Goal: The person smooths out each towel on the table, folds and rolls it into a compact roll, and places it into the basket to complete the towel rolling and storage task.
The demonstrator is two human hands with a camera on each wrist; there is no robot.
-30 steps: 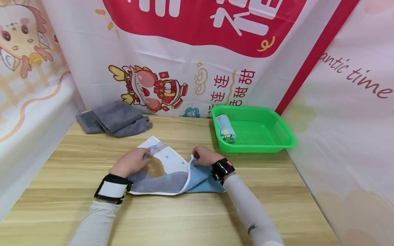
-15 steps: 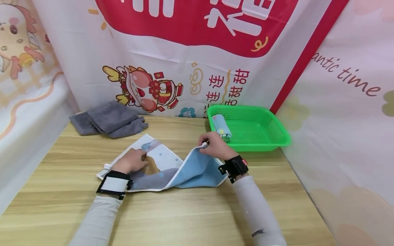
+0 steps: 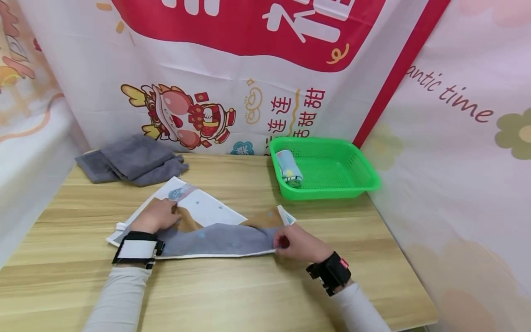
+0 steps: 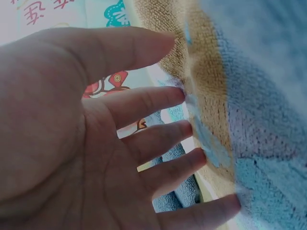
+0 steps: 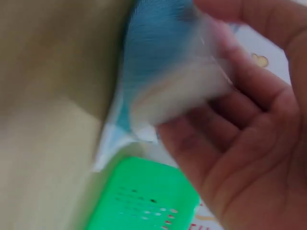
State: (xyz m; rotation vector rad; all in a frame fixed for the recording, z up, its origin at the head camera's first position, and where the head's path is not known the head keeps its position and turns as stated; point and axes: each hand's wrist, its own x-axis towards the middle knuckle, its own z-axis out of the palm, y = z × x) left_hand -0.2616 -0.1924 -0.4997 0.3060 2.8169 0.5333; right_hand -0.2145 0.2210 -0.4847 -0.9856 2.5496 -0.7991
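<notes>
A small printed towel [image 3: 207,240] with white edging lies spread across the table in the head view, its grey, brown and white side up. My left hand [image 3: 153,216] rests on its left part. Seen from the left wrist, the fingers [image 4: 153,98] are spread and fairly straight, their tips against the towel's cloth [image 4: 268,120]. At the towel's right end, my right hand [image 3: 303,244] pinches the near edge between thumb and fingers. The right wrist view shows the towel's blue underside [image 5: 153,52], blurred, hanging from that hand [image 5: 254,124].
A green plastic basket [image 3: 327,192] stands at the back right, with a rolled light-blue towel [image 3: 289,168] inside along its left wall. Folded grey towels [image 3: 132,159] lie at the back left. Printed cloth hangings [image 3: 232,69] enclose the wooden table [image 3: 207,295] behind and at the sides.
My right hand has lifted the folded-over part, carried it right and lowered it towards me, so the blue side is turned under. The left hand has stayed on the towel.
</notes>
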